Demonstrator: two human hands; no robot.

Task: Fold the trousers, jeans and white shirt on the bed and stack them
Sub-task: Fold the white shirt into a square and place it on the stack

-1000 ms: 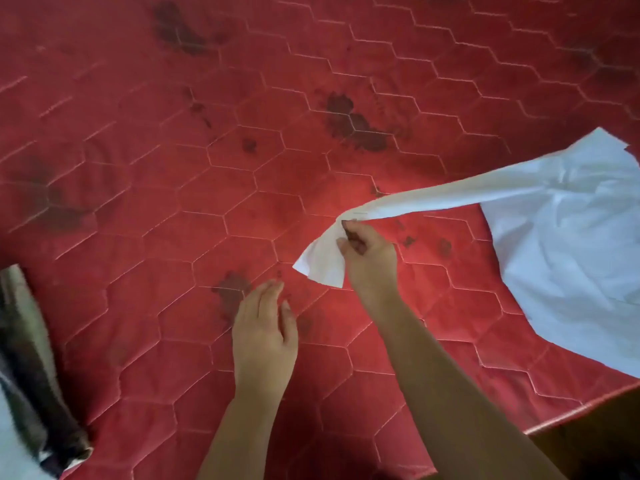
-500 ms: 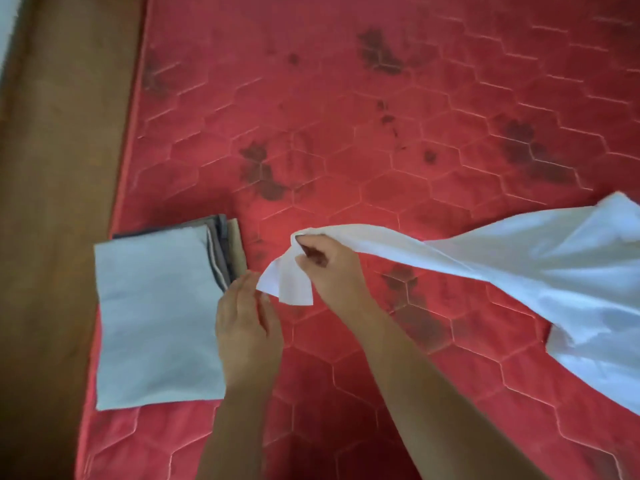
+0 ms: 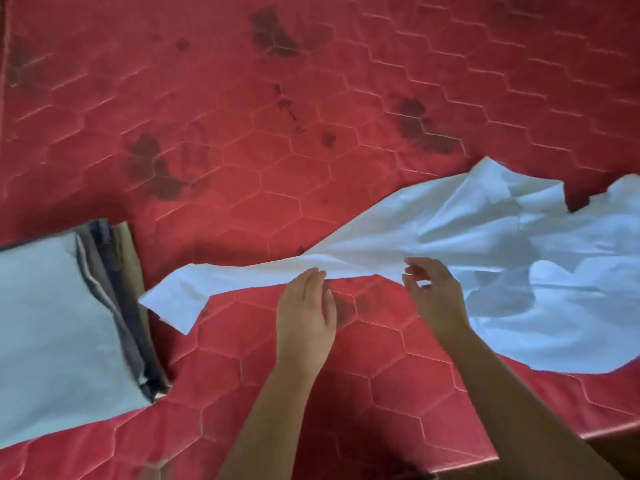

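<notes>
Head cam: the white shirt point(image 3: 502, 244) lies crumpled on the right of the red mattress point(image 3: 311, 98), with one sleeve point(image 3: 214, 282) stretched left toward the folded stack point(image 3: 52, 323). The left hand point(image 3: 306, 317) is flat with straight fingers at the sleeve's near edge, holding nothing. The right hand point(image 3: 438, 296) hovers with loosely spread fingers and doesn't seem to grip anything, though it's blurry. I'd spread the body flat and smooth the wrinkles before folding that sleeve in, otherwise the creases get locked in.

Thin matt cloth shirt point(image 3: 485, 237) (quilted mattress point(image 3: 311, 98))
</notes>
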